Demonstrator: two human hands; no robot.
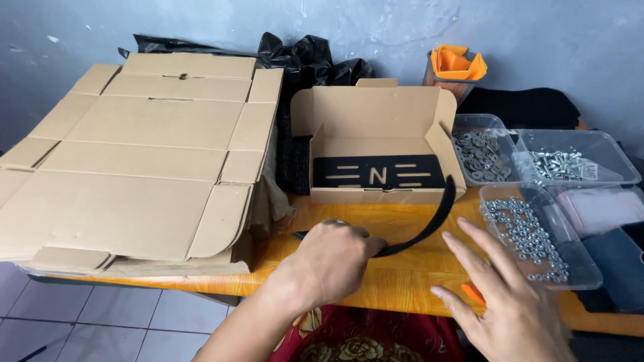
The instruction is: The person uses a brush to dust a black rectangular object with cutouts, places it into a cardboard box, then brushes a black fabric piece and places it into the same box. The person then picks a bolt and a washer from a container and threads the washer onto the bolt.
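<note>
Left hand [329,258]: grip clenched around one end of a black strap [429,221], knuckles up, resting low over the counter [396,285].
Black strap: runs from the left fist rightward and curves up in an arc; its free end rises in front of the right front corner of the open carton [376,144].
Right hand [503,295]: grip released, fingers spread and extended flat, palm down, hovering over the counter's right front area. It grasps nothing.
Orange piece [472,292]: small, lying on the counter just under the right hand's fingers; mostly covered, so its shape cannot be told.
Open carton: small brown cardboard box, lid folded back upright, standing on the counter beyond the hands. A black plate [379,172] with slot cut-outs lies inside it.
Flat cardboard stack [141,154]: unfolded carton blanks piled on the counter's left half, overhanging the front edge.
Tray of nuts [533,234]: clear plastic tub, just right of the right hand, holding small silver hardware.
Tray of washers [479,153]: clear tub behind it, beside the open carton.
Tray of screws [570,161]: clear tub at the far right.
Orange parts cup [456,67]: container with orange pieces, behind the carton against the wall.
Black plastic bag [308,60]: crumpled behind the flat cardboard stack and the carton.
Counter: yellow-orange wood surface, bare between the two hands.
</note>
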